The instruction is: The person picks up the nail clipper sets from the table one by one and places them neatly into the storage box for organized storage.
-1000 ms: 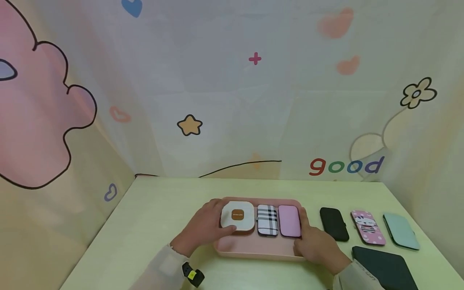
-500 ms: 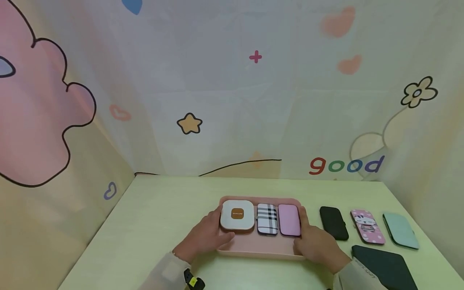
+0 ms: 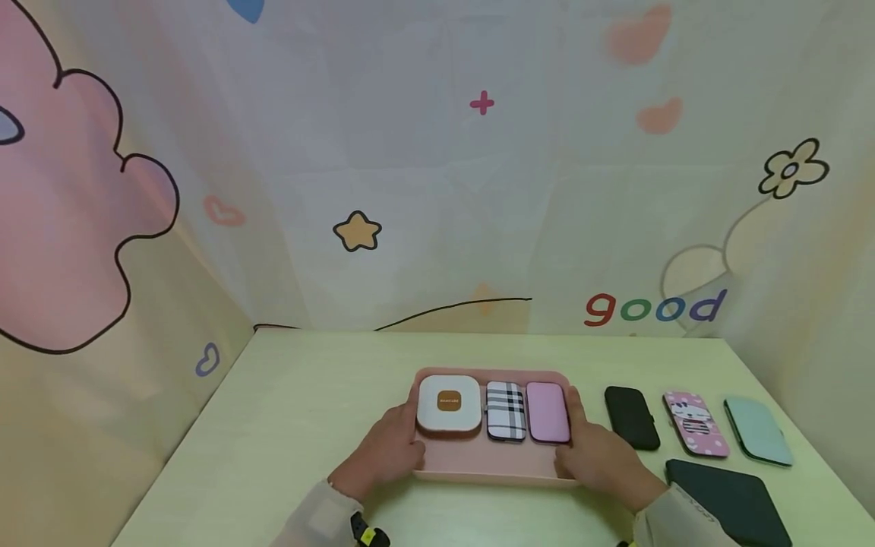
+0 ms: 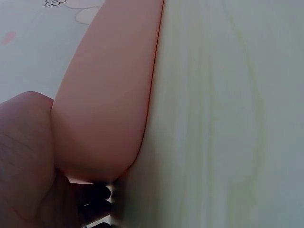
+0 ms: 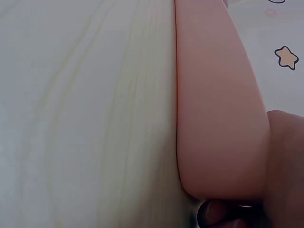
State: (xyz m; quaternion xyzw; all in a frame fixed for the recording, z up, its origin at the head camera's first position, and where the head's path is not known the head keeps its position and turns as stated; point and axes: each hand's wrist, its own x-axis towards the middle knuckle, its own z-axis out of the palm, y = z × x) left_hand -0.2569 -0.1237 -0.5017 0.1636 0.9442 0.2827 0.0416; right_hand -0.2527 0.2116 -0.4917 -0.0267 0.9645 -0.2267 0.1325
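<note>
A pink tray (image 3: 478, 465) lies on the pale green table and carries a white square case (image 3: 448, 403), a plaid case (image 3: 506, 411) and a pink case (image 3: 548, 412) side by side. My left hand (image 3: 386, 452) grips the tray's left rim, and my right hand (image 3: 595, 456) grips its right rim. In the left wrist view the left hand (image 4: 28, 156) wraps the edge of the tray (image 4: 109, 104), fingers tucked beneath. In the right wrist view the right hand (image 5: 285, 166) holds the tray (image 5: 213, 109) the same way.
Right of the tray lie a black case (image 3: 631, 417), a pink cat-print case (image 3: 695, 424) and a mint case (image 3: 757, 431). A larger dark case (image 3: 728, 505) sits at the front right. Cartoon-printed backdrop walls close in the table.
My left hand has come off the white square case and drawn back to the tray's left rim. The right hand has stayed at the right rim.
</note>
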